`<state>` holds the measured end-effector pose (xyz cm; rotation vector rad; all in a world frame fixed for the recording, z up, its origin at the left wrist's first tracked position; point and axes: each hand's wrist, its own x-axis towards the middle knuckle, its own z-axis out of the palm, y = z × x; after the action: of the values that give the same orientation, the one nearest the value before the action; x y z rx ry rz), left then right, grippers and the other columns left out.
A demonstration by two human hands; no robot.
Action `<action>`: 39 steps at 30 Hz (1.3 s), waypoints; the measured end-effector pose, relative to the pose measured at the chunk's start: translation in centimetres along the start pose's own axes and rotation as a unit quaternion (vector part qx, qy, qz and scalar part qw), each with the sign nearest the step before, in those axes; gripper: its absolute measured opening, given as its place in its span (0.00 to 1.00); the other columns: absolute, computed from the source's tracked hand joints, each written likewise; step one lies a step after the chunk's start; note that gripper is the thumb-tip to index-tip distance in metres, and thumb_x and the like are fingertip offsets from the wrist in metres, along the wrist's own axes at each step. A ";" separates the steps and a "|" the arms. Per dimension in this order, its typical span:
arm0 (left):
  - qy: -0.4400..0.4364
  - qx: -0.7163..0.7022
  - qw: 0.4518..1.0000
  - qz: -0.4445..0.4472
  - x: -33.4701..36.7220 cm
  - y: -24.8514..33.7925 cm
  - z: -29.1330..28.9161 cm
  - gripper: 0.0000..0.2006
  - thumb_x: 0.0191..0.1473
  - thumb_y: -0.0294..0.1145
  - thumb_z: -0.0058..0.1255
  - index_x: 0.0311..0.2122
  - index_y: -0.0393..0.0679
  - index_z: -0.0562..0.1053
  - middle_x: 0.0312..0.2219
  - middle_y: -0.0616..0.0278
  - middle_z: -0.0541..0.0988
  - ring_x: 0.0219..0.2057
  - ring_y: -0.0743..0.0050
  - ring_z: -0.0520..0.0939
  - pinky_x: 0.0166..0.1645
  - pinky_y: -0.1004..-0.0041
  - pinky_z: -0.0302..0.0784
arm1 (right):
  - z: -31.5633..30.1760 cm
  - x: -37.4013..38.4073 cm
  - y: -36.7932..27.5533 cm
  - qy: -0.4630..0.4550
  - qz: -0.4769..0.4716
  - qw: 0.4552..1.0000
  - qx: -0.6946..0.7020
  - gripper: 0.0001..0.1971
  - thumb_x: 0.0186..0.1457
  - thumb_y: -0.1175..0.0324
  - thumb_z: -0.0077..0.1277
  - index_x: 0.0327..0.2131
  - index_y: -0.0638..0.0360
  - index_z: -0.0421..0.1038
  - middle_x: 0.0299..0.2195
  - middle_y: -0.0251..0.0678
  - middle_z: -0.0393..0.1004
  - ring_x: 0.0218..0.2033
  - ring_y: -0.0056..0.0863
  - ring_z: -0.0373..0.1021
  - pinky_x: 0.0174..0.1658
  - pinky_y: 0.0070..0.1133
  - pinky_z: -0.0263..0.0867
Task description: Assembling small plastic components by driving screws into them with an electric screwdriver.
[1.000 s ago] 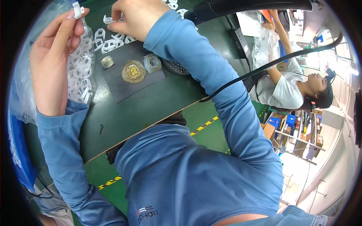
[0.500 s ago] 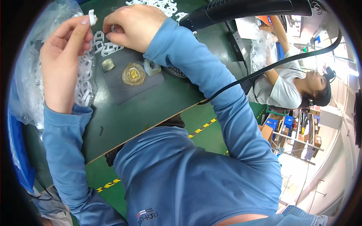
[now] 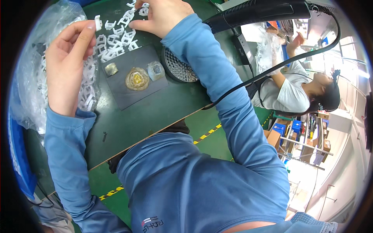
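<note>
At the upper left of the head view, a white plastic clip (image 3: 98, 23) is standing nearly upright between the thumb and the forefinger of the left hand (image 3: 67, 58), and I am seeing this hand closed on it in a pinch. Well apart from it, the right hand (image 3: 167, 15) is reaching over the loose white clips (image 3: 114, 40) near the upper edge. Its thumb and fingers are standing apart, but I am not able to tell whether they are touching any clip below.

These loose clips are lying scattered on the green tabletop (image 3: 116, 134). Beside them, a clear plastic bag (image 3: 29, 97) is containing many similar clips. Nearer to the person, a dark grey sheet (image 3: 125, 99) is carrying a small yellowish square piece (image 3: 111, 69), a round translucent lump with yellow centre (image 3: 137, 79) and a pale bluish block (image 3: 155, 71). Just to the right, a black round tray (image 3: 168, 74) is hiding partly behind the blue right sleeve (image 3: 217, 62). Farther right, a black power strip (image 3: 243, 48) is lying, and beyond it a co-worker (image 3: 285, 93) is wearing a light grey shirt.
</note>
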<state>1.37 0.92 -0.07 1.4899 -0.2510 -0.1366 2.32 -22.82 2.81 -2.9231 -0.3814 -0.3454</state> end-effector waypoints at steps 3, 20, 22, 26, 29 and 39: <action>-0.002 0.017 1.000 -0.006 0.2 -0.1 -0.1 0.13 0.64 0.34 0.54 0.48 0.36 0.77 0.30 0.71 0.77 0.31 0.88 0.72 0.37 0.83 0.66 | -1.9 -0.3 -0.6 -0.018 -0.001 0.999 0.039 0.22 0.49 0.55 0.62 0.44 0.56 0.73 0.32 0.45 0.80 0.38 0.45 0.77 0.42 0.37 0.72; 0.010 0.036 0.999 -0.031 -0.4 -0.8 -0.9 0.11 0.63 0.30 0.54 0.46 0.34 0.77 0.30 0.68 0.78 0.32 0.84 0.74 0.38 0.81 0.68 | 2.0 -1.9 1.6 0.087 0.032 0.995 0.032 0.12 0.55 0.61 0.52 0.31 0.60 0.78 0.30 0.45 0.79 0.36 0.45 0.77 0.43 0.38 0.73; 0.005 0.031 0.999 -0.034 -0.2 -0.7 -0.6 0.11 0.63 0.30 0.54 0.46 0.34 0.77 0.31 0.67 0.78 0.32 0.84 0.74 0.38 0.81 0.68 | 2.4 -1.1 2.2 0.070 0.063 0.995 0.020 0.12 0.55 0.61 0.52 0.31 0.59 0.79 0.29 0.45 0.80 0.35 0.45 0.77 0.43 0.38 0.74; 0.008 0.031 0.999 -0.039 -0.3 -0.7 -0.9 0.10 0.63 0.30 0.54 0.46 0.34 0.78 0.31 0.67 0.78 0.32 0.85 0.74 0.38 0.81 0.68 | 2.5 0.0 2.4 0.003 0.120 0.993 -0.008 0.13 0.54 0.56 0.53 0.30 0.54 0.81 0.28 0.44 0.81 0.33 0.44 0.79 0.41 0.36 0.75; 0.010 0.039 0.998 -0.038 -0.3 -0.6 -0.9 0.10 0.63 0.30 0.54 0.45 0.34 0.78 0.31 0.67 0.78 0.32 0.85 0.74 0.38 0.81 0.68 | 1.9 0.1 2.3 -0.034 0.119 0.992 0.009 0.15 0.53 0.54 0.53 0.29 0.53 0.82 0.29 0.41 0.82 0.33 0.43 0.79 0.41 0.35 0.75; -0.002 0.038 0.999 -0.030 -0.1 -0.6 -1.1 0.11 0.64 0.30 0.54 0.46 0.35 0.78 0.31 0.67 0.79 0.33 0.85 0.75 0.39 0.81 0.68 | 1.1 1.3 1.5 -0.009 0.067 0.998 0.013 0.07 0.54 0.68 0.53 0.31 0.62 0.75 0.32 0.50 0.79 0.36 0.49 0.78 0.40 0.37 0.73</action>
<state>1.55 1.99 -0.75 1.5732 -0.2178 -0.1797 4.18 -23.69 1.85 -2.9091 -0.1892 -0.2926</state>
